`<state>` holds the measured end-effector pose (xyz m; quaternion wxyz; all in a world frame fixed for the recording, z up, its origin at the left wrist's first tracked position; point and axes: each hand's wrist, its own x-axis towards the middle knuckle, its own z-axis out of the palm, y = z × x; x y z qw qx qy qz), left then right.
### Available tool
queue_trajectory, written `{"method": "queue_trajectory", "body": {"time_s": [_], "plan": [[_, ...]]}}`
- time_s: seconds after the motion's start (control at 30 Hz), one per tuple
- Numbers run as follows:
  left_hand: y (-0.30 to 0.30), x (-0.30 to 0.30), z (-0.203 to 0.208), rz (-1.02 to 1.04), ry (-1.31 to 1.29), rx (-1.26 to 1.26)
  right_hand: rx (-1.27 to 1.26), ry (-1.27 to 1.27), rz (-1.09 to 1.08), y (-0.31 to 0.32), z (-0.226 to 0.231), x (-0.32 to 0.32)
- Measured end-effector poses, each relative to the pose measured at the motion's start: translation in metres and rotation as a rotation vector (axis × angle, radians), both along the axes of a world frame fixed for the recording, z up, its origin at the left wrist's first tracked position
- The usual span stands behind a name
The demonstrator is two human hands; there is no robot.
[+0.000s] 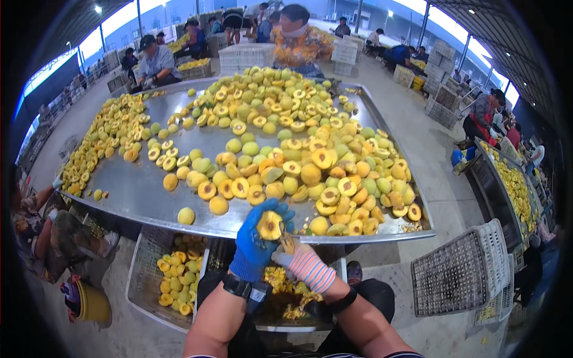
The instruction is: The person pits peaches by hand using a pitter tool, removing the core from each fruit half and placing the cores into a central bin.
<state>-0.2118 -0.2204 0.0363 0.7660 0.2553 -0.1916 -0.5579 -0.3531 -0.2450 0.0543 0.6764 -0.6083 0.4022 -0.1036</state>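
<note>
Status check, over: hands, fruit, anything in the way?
Left hand, blue-gloved: gripping cut fruit, cut face showing. Right hand, striped-gloved: holding small tool by fruit's edge. No obstruction visible between them.

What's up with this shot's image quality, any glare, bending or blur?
Head view: the front edge of the metal table bows, as with a fisheye lens; head view: daylight beyond the roof is blown out, and the table has a sheen; head view: distant workers look soft, the left hand and its fruit half clearer.
</note>
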Motion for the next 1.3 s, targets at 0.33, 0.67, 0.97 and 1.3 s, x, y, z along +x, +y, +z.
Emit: {"method": "queue_trajectory", "body": {"time_s": [0.33, 0.67, 0.97, 1.3], "plan": [[-0.009, 0.028, 0.015, -0.011, -0.14, 0.08, -0.719, 0.226, 0.084, -0.012, -0.003, 0.02], [0.009, 0.004, 0.014, 0.095, -0.299, 0.199, -0.531, -0.012, 0.094, 0.007, -0.034, 0.014], [-0.006, -0.003, 0.009, -0.062, -0.1, 0.077, -0.776, 0.019, 0.093, -0.003, -0.026, -0.004], [-0.015, 0.003, -0.003, 0.257, -0.988, 0.107, -0.628, 0.291, 0.117, -0.009, -0.003, -0.002]]}}
